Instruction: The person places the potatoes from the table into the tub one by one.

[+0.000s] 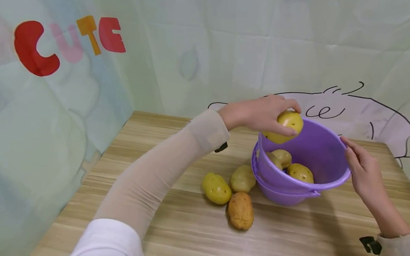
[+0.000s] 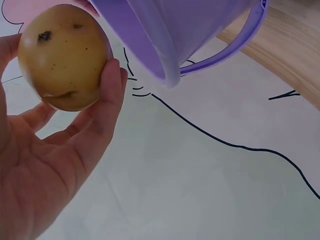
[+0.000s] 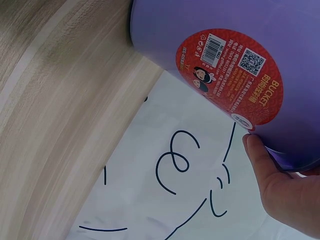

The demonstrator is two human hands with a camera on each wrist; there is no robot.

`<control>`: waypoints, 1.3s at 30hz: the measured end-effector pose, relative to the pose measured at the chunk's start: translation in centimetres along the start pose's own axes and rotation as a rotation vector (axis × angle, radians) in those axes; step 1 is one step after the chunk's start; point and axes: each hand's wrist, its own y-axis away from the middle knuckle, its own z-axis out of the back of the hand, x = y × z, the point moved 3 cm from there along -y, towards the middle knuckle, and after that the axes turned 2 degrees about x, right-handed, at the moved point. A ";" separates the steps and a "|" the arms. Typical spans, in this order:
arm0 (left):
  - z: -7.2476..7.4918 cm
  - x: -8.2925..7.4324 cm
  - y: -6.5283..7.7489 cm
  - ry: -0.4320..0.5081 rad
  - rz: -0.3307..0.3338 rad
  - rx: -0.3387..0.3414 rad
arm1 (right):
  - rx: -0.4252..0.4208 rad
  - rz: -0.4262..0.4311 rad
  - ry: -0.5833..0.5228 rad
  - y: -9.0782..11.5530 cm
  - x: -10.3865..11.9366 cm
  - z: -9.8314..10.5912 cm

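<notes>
My left hand [image 1: 259, 112] grips a yellow potato [image 1: 291, 124] over the left side of the rim of a purple bucket [image 1: 326, 152]. In the left wrist view, fingers and thumb curl round this potato [image 2: 67, 60], which has dark spots. On the bucket's far side, my right hand [image 1: 367, 175] holds the rim at the right, thumb and fingers on either side of it. The bucket leans a little, its mouth facing me. Inside it lie a yellow potato [image 1: 300, 172] and two paler ones [image 1: 282, 158], one partly hidden by the rim.
Left of the bucket, a yellow potato [image 1: 216, 189], a pale potato [image 1: 243, 179] and a wrinkled orange-brown one [image 1: 241, 211] lie close together on the wooden table [image 1: 183, 237]. A printed cloth backdrop [image 1: 203, 52] rises behind the table. The bucket carries a red label [image 3: 230, 75].
</notes>
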 end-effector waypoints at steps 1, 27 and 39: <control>-0.1 -0.1 -0.1 -0.002 0.002 0.001 | 0.000 0.001 -0.003 0.0 0.0 0.0; -2.0 -2.1 -1.9 -0.031 -0.003 0.078 | 0.008 0.008 -0.009 0.1 0.1 -0.1; -1.9 -2.4 -2.3 -0.099 -0.036 0.053 | 0.011 -0.007 -0.006 0.0 0.3 0.0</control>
